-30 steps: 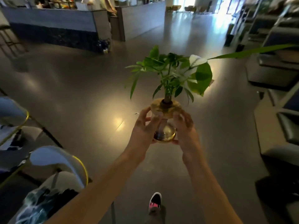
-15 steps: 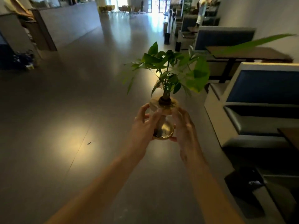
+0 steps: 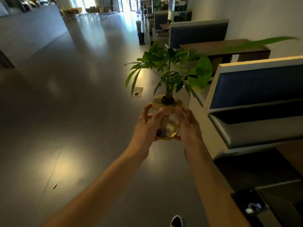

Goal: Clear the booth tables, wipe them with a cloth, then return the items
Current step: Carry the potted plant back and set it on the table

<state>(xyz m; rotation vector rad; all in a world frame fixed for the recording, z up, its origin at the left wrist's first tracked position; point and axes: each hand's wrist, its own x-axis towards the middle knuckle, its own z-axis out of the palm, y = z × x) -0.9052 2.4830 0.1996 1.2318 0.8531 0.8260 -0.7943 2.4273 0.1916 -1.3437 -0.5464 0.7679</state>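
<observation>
Plant (image 3: 170, 71) in a glass vase (image 3: 167, 126), held out in front at arm's length over the grey floor (image 3: 65, 95). Left hand (image 3: 146, 126) wraps the vase from the left, thumb up by the tan collar (image 3: 167, 104) at its neck, fingers curled round the far side. Right hand (image 3: 188, 126) cups the other side the same way, fingertips under the base (both hands are gripping, neither loose). The vase sits upright between them, with dark roots visible through the glass. To the right stands a booth seat (image 3: 255, 102) with a blue back, and beyond it a brown table (image 3: 218, 46), well apart from the plant. One shoe (image 3: 176, 221) shows at the bottom edge.
</observation>
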